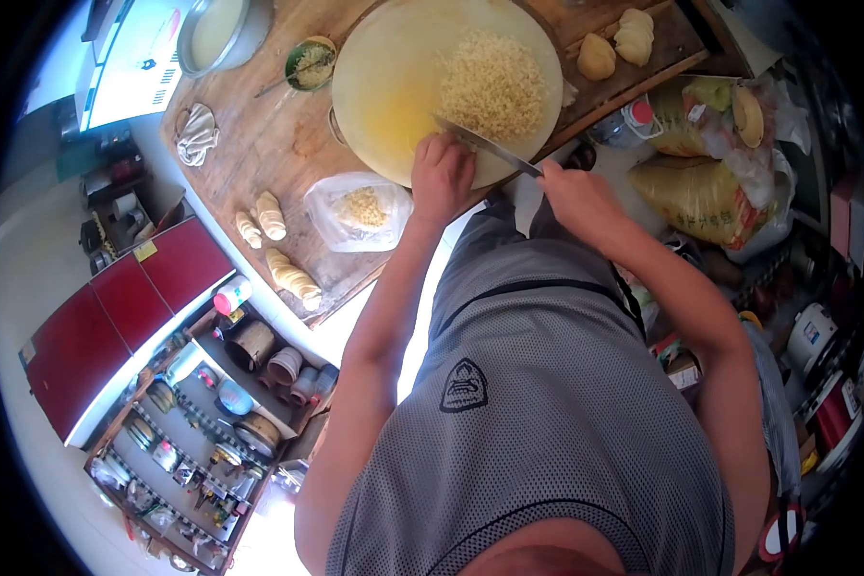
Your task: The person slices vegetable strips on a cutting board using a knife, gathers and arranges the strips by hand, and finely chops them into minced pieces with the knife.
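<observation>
My right hand (581, 202) grips the handle of a kitchen knife (494, 147), whose blade lies across the near part of a round cutting board (379, 48). Close to the blade, my left hand (442, 175) rests on the board with its fingers curled downward. Whatever is under those fingertips is hidden. Beyond the knife spreads a heap of finely chopped pale pieces (494, 82). Left of my left hand sits a clear plastic bag (331, 226) with more chopped pieces inside.
Twisted dough rolls (293, 278) lie on the wooden table (259, 144) at left. Further back are a small green bowl (302, 69) with a utensil, a metal pot (226, 38) and a white cloth (197, 134). Dough pieces (597, 58) sit at right; filled sacks (691, 197) stand below.
</observation>
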Action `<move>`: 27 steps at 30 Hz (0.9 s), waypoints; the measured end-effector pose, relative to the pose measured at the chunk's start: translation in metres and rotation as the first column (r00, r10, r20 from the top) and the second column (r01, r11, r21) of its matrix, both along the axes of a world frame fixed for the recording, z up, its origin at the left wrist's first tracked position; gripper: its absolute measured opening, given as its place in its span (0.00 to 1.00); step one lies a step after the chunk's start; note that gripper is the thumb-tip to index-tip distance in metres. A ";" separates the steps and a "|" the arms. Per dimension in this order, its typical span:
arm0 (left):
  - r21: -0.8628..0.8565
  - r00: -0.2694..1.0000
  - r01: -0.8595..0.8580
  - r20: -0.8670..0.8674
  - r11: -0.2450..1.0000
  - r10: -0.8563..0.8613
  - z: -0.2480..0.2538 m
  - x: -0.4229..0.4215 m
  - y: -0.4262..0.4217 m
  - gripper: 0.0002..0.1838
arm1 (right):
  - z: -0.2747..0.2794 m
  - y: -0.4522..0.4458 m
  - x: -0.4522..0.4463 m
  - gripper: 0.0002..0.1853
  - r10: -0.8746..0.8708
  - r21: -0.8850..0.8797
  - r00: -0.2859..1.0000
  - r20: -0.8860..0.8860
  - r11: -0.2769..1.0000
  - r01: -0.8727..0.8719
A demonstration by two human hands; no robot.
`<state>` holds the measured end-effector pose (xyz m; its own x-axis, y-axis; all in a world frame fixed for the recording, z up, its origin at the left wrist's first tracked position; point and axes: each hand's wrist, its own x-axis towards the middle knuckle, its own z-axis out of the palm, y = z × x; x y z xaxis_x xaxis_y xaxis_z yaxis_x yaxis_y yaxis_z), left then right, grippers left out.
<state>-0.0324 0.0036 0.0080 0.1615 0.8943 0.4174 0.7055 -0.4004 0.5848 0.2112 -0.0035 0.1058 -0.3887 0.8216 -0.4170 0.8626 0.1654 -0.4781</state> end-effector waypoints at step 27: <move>0.014 0.998 0.041 0.036 0.999 -0.042 -0.002 -0.006 0.000 0.08 | -0.005 0.001 -0.018 0.07 0.041 0.054 0.999 -0.020 0.998 -0.039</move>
<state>-0.0382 0.0039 0.0056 0.1828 0.8813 0.4358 0.6667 -0.4369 0.6038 0.1931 -0.0025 0.1006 -0.4301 0.8263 -0.3636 0.8444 0.2258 -0.4859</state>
